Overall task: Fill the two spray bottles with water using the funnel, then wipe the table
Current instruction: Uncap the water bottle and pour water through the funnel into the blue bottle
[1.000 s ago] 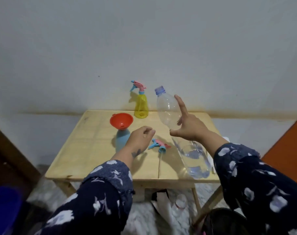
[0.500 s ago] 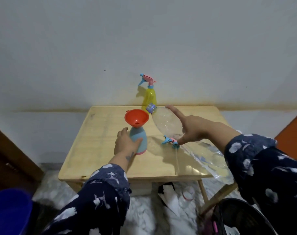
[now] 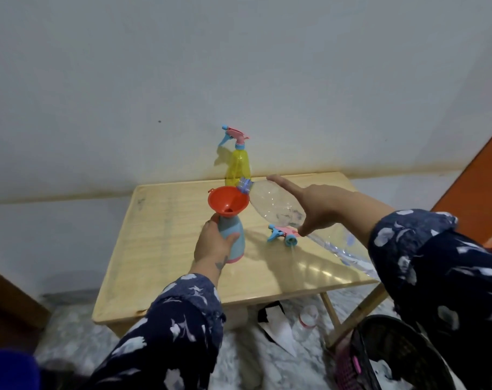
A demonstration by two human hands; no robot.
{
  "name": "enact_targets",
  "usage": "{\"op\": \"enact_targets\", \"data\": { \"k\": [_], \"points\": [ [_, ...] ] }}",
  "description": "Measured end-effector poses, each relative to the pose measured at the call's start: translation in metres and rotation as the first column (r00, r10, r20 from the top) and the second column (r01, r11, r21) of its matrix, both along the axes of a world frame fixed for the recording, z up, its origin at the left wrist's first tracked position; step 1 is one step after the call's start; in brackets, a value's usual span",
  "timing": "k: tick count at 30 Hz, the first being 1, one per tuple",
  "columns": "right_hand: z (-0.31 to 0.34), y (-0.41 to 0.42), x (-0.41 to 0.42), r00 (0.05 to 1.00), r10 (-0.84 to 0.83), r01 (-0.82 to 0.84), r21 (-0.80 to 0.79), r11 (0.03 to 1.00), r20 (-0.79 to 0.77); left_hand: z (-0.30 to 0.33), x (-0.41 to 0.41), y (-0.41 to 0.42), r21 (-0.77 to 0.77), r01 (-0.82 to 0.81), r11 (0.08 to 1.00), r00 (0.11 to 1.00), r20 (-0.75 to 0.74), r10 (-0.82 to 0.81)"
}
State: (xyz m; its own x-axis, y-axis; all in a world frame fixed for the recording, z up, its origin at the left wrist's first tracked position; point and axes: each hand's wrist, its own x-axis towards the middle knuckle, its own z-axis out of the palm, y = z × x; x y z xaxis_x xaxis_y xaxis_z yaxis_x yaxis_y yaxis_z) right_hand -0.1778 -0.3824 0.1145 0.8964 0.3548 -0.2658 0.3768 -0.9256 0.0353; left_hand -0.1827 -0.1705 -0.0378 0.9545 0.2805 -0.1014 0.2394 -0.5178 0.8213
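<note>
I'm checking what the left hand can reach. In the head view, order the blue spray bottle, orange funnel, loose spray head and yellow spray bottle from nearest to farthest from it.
1. Blue spray bottle: gripped by the left hand.
2. Orange funnel: just above, in the bottle's neck.
3. Loose spray head: lying to the right.
4. Yellow spray bottle: at the table's back edge.

No text, brand, number or sign can be read anywhere in the head view. The clear plastic bottle (image 3: 278, 206) has no label on its visible part, and the yellow spray bottle (image 3: 237, 168) and blue spray bottle (image 3: 233, 237) show plain coloured plastic only.
</note>
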Motion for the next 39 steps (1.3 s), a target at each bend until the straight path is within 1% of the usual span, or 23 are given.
{"op": "enact_targets", "data": {
  "k": [4,10,17,22,24,28,39],
  "points": [
    [0.007,0.008,-0.005,1.000,-0.007,0.008,-0.095,0.995,0.013,-0.002,0.000,0.003,0.027,0.020,0.999,1.000,0.000,-0.020],
    [0.012,0.010,-0.008,0.999,-0.017,0.024,-0.149,0.989,0.046,-0.003,0.000,0.005,0.043,0.029,0.999,1.000,0.004,-0.029],
    [0.011,0.008,-0.007,0.996,0.024,-0.002,-0.247,0.969,0.088,-0.004,0.002,0.006,0.071,0.038,0.997,0.999,-0.011,-0.037],
    [0.011,0.004,-0.004,0.994,0.037,-0.014,-0.225,0.974,0.098,-0.003,0.003,0.005,0.097,0.038,0.995,0.998,-0.046,-0.034],
    [0.010,0.003,-0.004,0.993,0.048,-0.021,-0.240,0.971,0.108,-0.003,0.003,0.005,0.099,0.035,0.994,0.998,-0.058,-0.029],
    [0.010,0.001,-0.003,0.990,0.072,-0.036,-0.267,0.963,0.125,-0.002,0.003,0.003,0.092,0.019,0.996,0.997,-0.074,-0.012],
    [0.018,0.002,0.000,0.985,0.105,-0.070,-0.238,0.969,0.137,0.000,0.002,0.000,0.070,0.017,0.997,0.996,-0.089,-0.011]
  ]
}}
